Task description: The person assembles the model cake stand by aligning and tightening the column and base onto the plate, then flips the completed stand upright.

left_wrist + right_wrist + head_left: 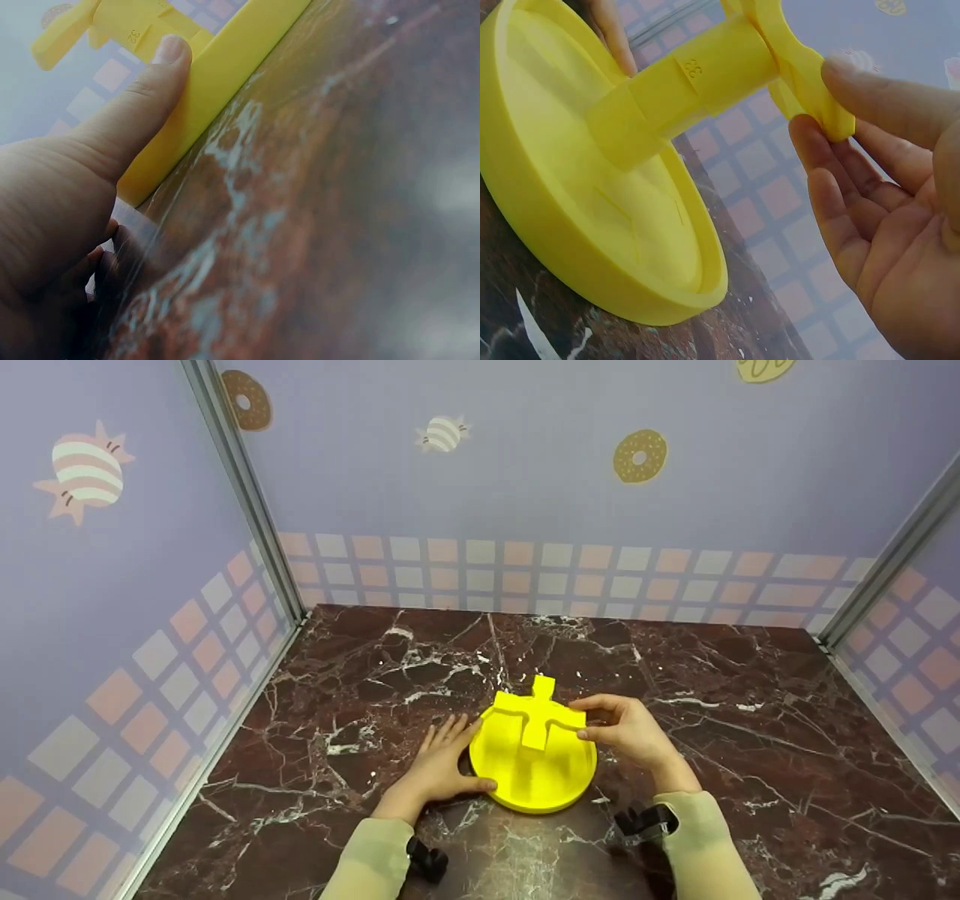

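A yellow plastic round base with a raised rim sits on the table. From its middle rises a thick yellow post marked with a small "32". A cross-shaped yellow handle with four arms tops the post. My right hand pinches the handle's right arm between thumb and fingers, as the right wrist view also shows. My left hand lies spread against the left side of the base. Its straight thumb rests at the near rim, and its other fingers reach along the far left side.
The table is dark red marble with white veins. Small white specks lie behind the base. Patterned purple wall panels stand at the back and both sides, joined by metal corner posts. Black camera mounts sit at both wrists.
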The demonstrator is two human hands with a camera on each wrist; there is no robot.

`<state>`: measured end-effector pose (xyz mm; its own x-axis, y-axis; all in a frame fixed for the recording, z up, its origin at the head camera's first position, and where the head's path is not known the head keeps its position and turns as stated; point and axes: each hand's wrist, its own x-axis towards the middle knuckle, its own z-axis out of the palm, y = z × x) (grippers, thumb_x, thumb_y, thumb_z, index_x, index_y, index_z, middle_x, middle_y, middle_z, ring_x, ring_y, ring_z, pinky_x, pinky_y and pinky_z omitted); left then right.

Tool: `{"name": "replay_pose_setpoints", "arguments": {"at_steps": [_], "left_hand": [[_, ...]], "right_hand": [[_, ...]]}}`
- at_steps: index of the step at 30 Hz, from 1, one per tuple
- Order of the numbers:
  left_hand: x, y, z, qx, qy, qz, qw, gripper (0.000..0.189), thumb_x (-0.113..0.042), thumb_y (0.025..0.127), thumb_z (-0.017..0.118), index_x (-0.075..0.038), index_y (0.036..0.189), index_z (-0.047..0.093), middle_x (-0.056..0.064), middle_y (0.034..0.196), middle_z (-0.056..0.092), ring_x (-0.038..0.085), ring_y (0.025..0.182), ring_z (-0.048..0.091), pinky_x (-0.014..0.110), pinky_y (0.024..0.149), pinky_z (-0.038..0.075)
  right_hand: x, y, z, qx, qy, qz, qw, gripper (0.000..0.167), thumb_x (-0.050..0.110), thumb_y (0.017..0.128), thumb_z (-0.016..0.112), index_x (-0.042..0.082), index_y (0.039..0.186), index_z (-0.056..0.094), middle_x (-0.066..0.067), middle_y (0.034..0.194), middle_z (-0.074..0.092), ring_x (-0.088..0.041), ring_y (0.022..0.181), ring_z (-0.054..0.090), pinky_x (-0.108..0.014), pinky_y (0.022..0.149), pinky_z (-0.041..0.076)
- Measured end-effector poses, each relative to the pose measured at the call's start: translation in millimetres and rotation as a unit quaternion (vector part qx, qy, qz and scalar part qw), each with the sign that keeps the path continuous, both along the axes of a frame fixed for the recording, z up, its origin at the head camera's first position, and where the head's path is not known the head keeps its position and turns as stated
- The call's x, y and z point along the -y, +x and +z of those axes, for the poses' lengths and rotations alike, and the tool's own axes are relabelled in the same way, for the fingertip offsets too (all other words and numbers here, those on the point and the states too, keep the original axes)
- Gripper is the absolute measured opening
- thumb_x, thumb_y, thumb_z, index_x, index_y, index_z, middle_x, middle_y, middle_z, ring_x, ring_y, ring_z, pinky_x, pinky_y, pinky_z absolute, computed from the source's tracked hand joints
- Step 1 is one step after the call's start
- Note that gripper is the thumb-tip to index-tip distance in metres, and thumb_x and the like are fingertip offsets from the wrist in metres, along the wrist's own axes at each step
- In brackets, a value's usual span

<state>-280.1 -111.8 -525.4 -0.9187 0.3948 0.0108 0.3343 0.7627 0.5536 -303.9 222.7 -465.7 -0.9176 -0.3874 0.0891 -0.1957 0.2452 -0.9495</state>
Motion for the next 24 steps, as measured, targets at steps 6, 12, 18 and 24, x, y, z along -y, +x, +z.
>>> {"name": "replay_pose_setpoints", "arguments": {"at_steps": [6, 12, 18, 24], "left_hand": [[0.2, 1.2, 1.3, 0.001, -0.001, -0.001, 1.0, 0.113, -0.067, 0.077, 0.079, -0.017, 0.165, 0.026, 0.018, 0.172, 0.017, 0.04, 0.161, 0.01, 0.061, 0.131, 0.001], [-0.1, 2.5, 2.8, 0.005, 0.001, 0.0, 1.0, 0.113, -0.066, 0.078, 0.078, -0.017, 0.165, 0.025, 0.018, 0.172, 0.016, 0.039, 0.161, 0.009, 0.061, 0.131, 0.001], [0.3, 1.7, 1.5, 0.005, 0.001, 0.001, 1.0, 0.114, -0.067, 0.077, 0.079, -0.017, 0.165, 0.026, 0.019, 0.172, 0.016, 0.039, 0.161, 0.009, 0.061, 0.131, 0.001], [0.8, 0.9, 0.4, 0.003, 0.001, -0.001, 1.0, 0.114, -0.066, 0.077, 0.079, -0.016, 0.165, 0.026, 0.02, 0.172, 0.016, 0.04, 0.161, 0.01, 0.061, 0.131, 0.001]], "right_hand": [[-2, 0.1, 0.7, -0.004, 0.009, 0.034, 0.9994, 0.045, 0.001, 0.086, 0.08, -0.011, 0.126, 0.066, -0.031, 0.121, 0.069, -0.009, 0.091, 0.072, -0.021, 0.078, 0.062], [0, 1.6, 2.3, -0.011, 0.02, 0.044, 0.9988, 0.043, 0.005, 0.084, 0.083, -0.01, 0.121, 0.067, -0.024, 0.115, 0.072, -0.009, 0.086, 0.07, -0.021, 0.075, 0.062], [7, 4.8, 4.6, -0.005, 0.006, 0.066, 0.9978, 0.04, 0.004, 0.084, 0.083, -0.013, 0.117, 0.067, -0.021, 0.12, 0.071, -0.007, 0.094, 0.071, -0.022, 0.081, 0.063], [7, 8.0, 9.9, -0.003, 0.007, 0.081, 0.9967, 0.04, 0.006, 0.086, 0.082, -0.012, 0.118, 0.068, -0.02, 0.118, 0.073, -0.006, 0.091, 0.072, -0.021, 0.081, 0.063]]}}
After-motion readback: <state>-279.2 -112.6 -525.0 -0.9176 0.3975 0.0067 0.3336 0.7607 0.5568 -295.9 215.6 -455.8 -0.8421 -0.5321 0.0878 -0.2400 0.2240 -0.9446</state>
